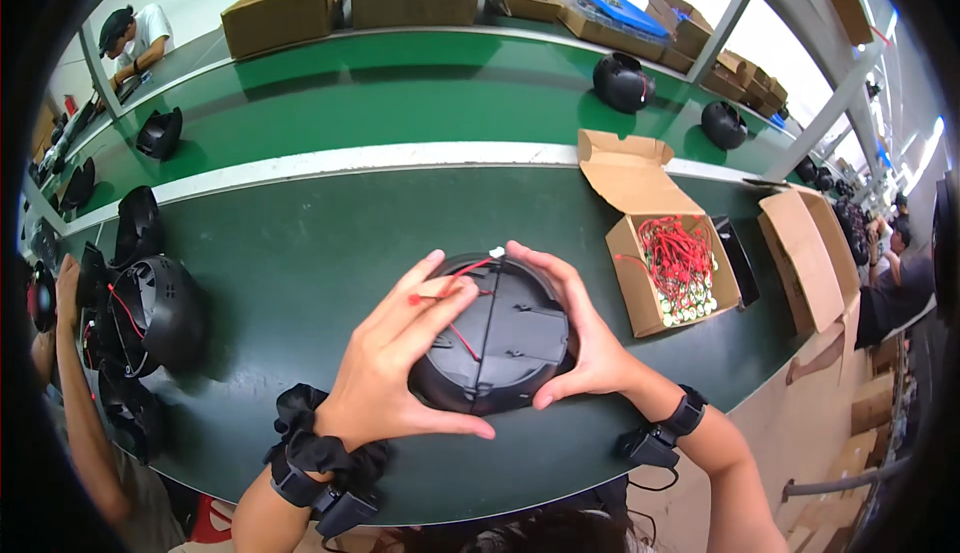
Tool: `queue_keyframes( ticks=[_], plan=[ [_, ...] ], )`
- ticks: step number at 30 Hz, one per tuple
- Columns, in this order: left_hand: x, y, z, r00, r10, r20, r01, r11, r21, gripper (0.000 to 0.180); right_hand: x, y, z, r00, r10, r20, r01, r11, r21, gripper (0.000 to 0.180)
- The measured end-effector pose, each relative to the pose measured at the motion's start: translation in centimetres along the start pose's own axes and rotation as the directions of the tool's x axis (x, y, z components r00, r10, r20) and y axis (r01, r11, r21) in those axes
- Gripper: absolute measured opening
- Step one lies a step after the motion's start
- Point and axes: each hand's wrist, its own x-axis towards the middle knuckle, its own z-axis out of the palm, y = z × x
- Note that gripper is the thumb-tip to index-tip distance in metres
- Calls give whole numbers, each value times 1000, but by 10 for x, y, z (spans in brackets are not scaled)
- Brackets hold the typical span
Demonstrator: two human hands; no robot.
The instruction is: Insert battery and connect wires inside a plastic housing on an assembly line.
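Observation:
A round black plastic housing (525,328) is held between my two hands just over the green workbench, its flat panelled face up. A dark seam runs across that face. My left hand (390,358) grips the housing's left side, thumb along the near edge and fingers reaching over the top. Under and beside those fingers lie thin red wires (462,341), and a small white connector (497,252) shows at the far rim. My right hand (592,348) curls around the right side, fingertips at the far edge and thumb at the near edge.
An open cardboard box (645,303) of red-wired cells stands right of my hands, beside a black tray (737,258). More black housings (165,313) sit at left, near a co-worker's arm (80,393). Beyond a white rail (350,160), a green belt (400,93) carries black parts.

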Motion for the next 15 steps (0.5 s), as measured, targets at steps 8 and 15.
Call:
queue_keyframes(
  ticks=[8,15],
  plan=[
    [-6,-3,12,1000,6,-29,-5,999,50,83,-8,-4,7,998,-10,66,15,996,-82,128],
    [-6,-7,16,996,43,-82,-40,998,39,69,-10,-9,4,999,27,42,-24,996,-83,124]
  ],
)
